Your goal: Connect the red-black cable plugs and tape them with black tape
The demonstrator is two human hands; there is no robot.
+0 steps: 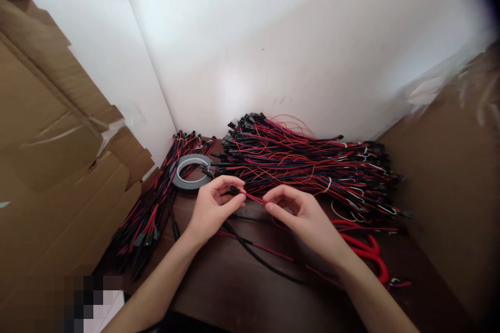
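Note:
Between my two hands a short stretch of red wire [255,198] runs nearly level above the table. My left hand [219,203] pinches it near a small black end piece [235,190], which sticks up inside the curl of the fingers. At the other side, thumb and forefinger of my right hand [297,210] close on the same wire. Just behind the hands lies a big pile of red and black wire harnesses [297,161], tied in bunches. A roll of dark tape [183,183] rests beside my left hand.
Another bundle of wires [152,208] lies at the left. Red-handled scissors or pliers [377,260] are partly hidden by my right forearm. A black cable [261,258] crosses the dark table [234,291]. Cardboard [58,140] stands at the left, a white wall [250,52] behind.

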